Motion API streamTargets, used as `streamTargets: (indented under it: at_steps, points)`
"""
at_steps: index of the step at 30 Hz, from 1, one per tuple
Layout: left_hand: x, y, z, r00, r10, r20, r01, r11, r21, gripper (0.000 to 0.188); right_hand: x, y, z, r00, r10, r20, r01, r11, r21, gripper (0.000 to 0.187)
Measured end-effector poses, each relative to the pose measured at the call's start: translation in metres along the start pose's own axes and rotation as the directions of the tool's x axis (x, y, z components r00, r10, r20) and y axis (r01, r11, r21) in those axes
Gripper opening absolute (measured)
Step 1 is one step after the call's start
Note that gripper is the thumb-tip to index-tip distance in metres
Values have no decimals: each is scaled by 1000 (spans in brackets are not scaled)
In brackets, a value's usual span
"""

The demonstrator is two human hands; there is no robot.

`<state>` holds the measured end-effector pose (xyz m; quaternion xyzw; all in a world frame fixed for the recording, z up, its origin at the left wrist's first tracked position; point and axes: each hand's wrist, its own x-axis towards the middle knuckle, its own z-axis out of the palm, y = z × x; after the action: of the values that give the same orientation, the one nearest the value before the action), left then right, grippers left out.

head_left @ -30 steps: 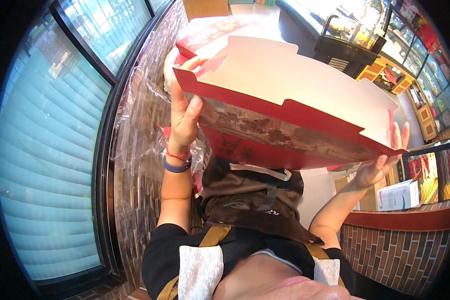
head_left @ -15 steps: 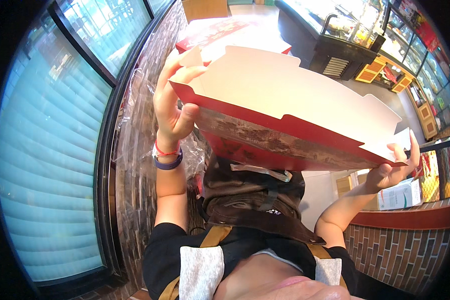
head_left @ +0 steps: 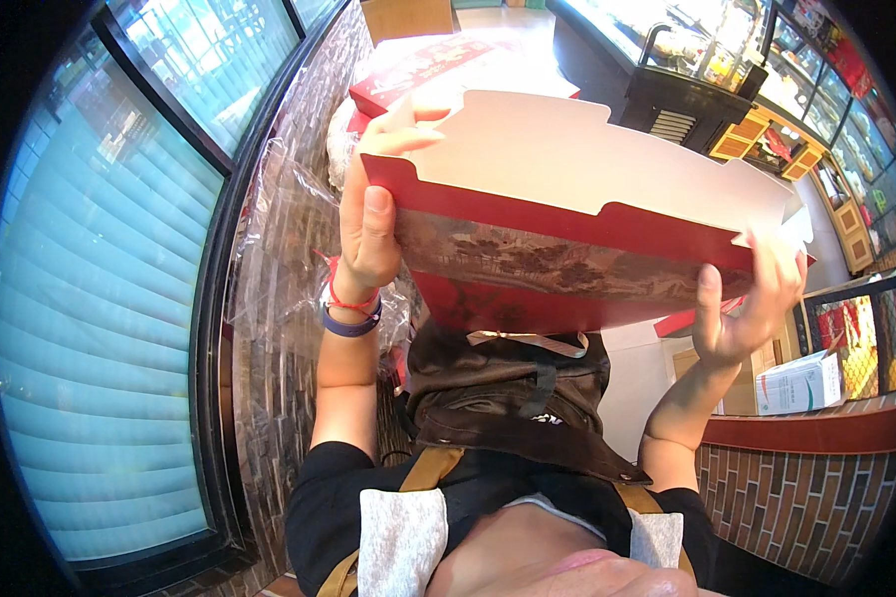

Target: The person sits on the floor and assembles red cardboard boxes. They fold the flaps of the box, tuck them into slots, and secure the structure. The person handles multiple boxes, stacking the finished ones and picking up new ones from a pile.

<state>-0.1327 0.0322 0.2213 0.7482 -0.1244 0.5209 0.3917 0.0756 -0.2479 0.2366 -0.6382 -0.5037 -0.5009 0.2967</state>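
Observation:
A red cardboard box point(head_left: 567, 254) with a printed landscape band and a pale inside is held up in front of me, its notched top edges unfolded. My left hand point(head_left: 373, 214) grips its left end, thumb on the outer wall and fingers bent over the end. At the right end, my right hand point(head_left: 742, 308) has thumb and fingers spread apart, the fingers at the outer corner; whether they press on it is hard to tell. Below the box a pale ribbon point(head_left: 533, 342) hangs before my dark apron point(head_left: 508, 383).
Beyond the box lies another red printed box point(head_left: 423, 72). Clear plastic wrap point(head_left: 289, 189) lies along the stone-patterned surface by the window point(head_left: 110, 328) at left. A glass display counter point(head_left: 702, 75) stands far right; a white carton point(head_left: 798, 384) sits on the brick-faced ledge point(head_left: 796, 436).
My left hand and the box's left end have moved right. My right hand has let go of the right corner, shifted left and spread its fingers; the printed wall faces me more.

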Motion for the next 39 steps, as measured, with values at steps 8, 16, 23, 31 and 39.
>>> streamTargets:
  at_steps: [8, 16, 23, 31, 39]
  points:
    - [0, -2, 12, 969, 65, -237, -40, 993, 107, 44, 25, -9, -10, 937, -62, 343, 106, 988, -114, 69]
    - [23, 44, 31, 914, 227, 338, -406, 442, 800, 45, 37, -16, -14, 897, -150, 415, 181, 983, -35, 62]
    - [36, 54, 25, 865, 125, 486, -475, 520, 710, 55, 35, -13, -23, 875, -165, 455, 187, 982, -4, 63]
    - [41, 45, 25, 823, 56, 566, -511, 508, 693, 48, 30, -22, -17, 903, -85, 420, 39, 992, 117, 75]
    - [45, 49, 22, 713, -134, 688, -560, 482, 674, 38, 42, -44, 3, 899, -131, 419, 111, 991, 73, 54]
